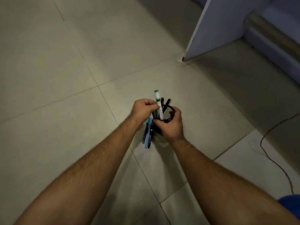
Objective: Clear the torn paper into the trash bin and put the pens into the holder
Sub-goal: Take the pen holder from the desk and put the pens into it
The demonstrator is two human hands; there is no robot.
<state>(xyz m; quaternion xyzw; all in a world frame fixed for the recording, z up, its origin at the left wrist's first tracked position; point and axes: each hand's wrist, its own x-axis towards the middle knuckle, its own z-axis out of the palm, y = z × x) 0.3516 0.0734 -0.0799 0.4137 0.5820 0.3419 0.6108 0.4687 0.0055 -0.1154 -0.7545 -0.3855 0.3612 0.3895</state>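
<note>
Down on the floor [48, 62], a white pen with green cap [158, 104] stands tilted in the black mesh holder [167, 115], pinched by the left hand [143, 111] fingers; the right hand [172, 125] wraps its fingers around the holder. Blue pens [147, 133] lie just beside it on pale tiles. Farther off, a white panel [215, 26] meets the floor, and a dark cable [276, 159] trails at right

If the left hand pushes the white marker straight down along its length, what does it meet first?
Probably the inside of the black mesh holder: the white marker, pinched by the left hand, already has its lower end past the rim. The depth to the bottom is unclear.
</note>
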